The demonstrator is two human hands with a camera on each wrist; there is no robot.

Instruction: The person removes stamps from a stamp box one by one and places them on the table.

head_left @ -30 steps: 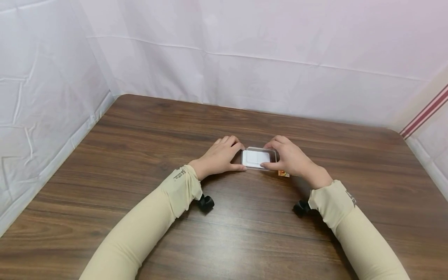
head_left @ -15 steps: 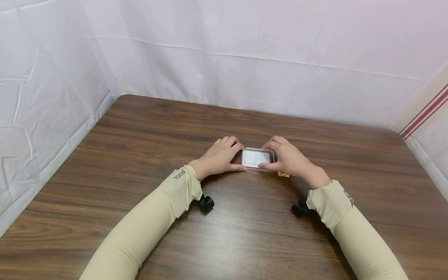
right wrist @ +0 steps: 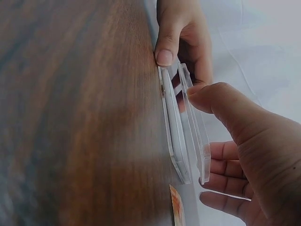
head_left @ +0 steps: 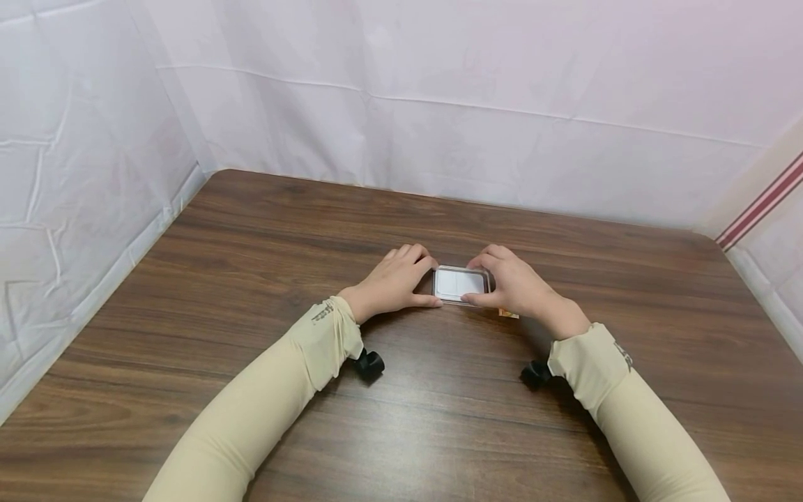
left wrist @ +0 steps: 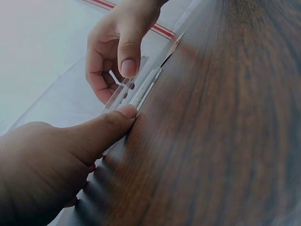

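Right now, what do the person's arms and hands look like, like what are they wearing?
Both arms wear snug, cream-beige long sleeves: the left sleeve and right sleeve each end at the wrist and carry a small dark printed marking near the cuff. A small black device, the left wrist camera and the right wrist camera, sits under each cuff. The left hand and right hand are bare, no gloves or rings visible.

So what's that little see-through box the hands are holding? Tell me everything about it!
The clear plastic case is small, flat and rectangular with rounded corners, and something white shows inside. It has two thin halves, with the lid raised slightly above the base. It lies on the wooden table. The left hand and right hand pinch its short ends.
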